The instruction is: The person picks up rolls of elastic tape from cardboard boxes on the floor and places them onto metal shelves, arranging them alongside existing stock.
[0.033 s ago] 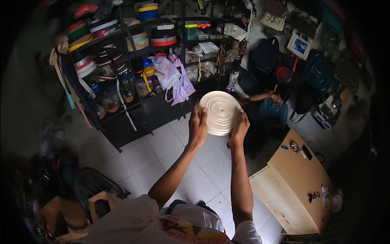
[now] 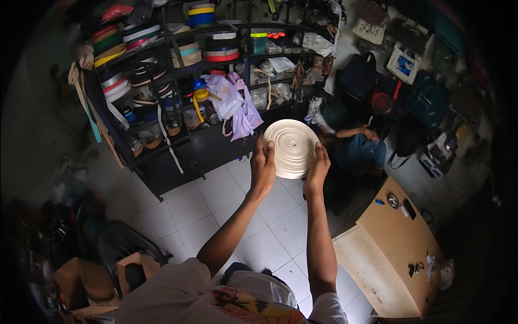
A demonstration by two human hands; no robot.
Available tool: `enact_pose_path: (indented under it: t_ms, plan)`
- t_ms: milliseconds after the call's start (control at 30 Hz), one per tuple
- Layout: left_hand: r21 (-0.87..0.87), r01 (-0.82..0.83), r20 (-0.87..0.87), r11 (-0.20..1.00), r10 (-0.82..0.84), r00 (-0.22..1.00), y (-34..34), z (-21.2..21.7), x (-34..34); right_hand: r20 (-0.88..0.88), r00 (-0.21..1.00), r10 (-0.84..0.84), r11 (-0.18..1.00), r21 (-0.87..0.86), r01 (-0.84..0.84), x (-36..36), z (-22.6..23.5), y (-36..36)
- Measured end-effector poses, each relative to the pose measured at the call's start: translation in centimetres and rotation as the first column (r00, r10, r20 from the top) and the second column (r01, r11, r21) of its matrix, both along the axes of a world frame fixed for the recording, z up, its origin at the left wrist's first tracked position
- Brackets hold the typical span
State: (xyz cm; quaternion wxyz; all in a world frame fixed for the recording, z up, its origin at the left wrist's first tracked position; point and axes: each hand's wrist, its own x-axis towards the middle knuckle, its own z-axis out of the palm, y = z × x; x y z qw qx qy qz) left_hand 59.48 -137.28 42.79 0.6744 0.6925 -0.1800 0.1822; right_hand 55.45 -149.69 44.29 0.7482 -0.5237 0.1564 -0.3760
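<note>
At the far left, along the left end of the black shelf rack [image 2: 162, 156], flat rolls of webbing [image 2: 110, 46] lie stacked in red, green, yellow and white, with loose beige and teal straps [image 2: 86, 102] hanging down the rack's side. Further right on the shelves sit a blue and yellow roll [image 2: 200, 14], a dark roll with a red edge [image 2: 221, 51] and a bundle of pale lilac cloth [image 2: 234, 102] drooping over a shelf edge. My left hand [image 2: 263, 167] presses flat against the left rim of a cream-white roll of webbing [image 2: 293, 147], fingers pointing up and away from me. The roll hangs in the air in front of me, above the white tiled floor [image 2: 216, 216], its round face turned toward me and its axis running from me toward the rack. My right hand [image 2: 317, 171] presses the right lower rim the same way, so both hands clamp the roll between their palms and neither is clearly nearer. Beyond the roll a person in a blue top [image 2: 362, 150] crouches on the floor. At the lower right stands a tan wooden counter [image 2: 399, 237] with small dark items near its far corner. Labels on packages at the right are too small to make out.
</note>
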Motion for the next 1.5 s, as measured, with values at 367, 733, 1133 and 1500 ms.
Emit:
enact_pose_path:
  t_ms: [367, 733, 1133, 1500]
  plan:
    - [-0.153, -0.394, 0.069, 0.907, 0.407, 0.911, 4.0, 4.4, 23.3, -0.006, 0.659, 0.752, 0.535, -0.577, -0.617, 24.4, 6.3, 0.7]
    - [-0.058, -0.364, 0.235, 0.929, 0.367, 0.900, 0.9, 11.6, 45.0, 0.146, 0.728, 0.670, 0.659, -0.569, -0.492, 47.8, 11.3, -3.2]
    - [-0.134, -0.107, 0.348, 0.985, 0.147, 0.926, -2.6, 21.5, 64.8, 0.226, 0.610, 0.759, 0.557, -0.710, -0.431, 71.5, 19.9, -8.4]
    - [0.004, -0.310, 0.565, 0.951, 0.254, 0.785, -1.2, 31.5, 82.3, 0.362, 0.606, 0.708, 0.659, -0.647, -0.383, 92.1, 28.6, -4.9]
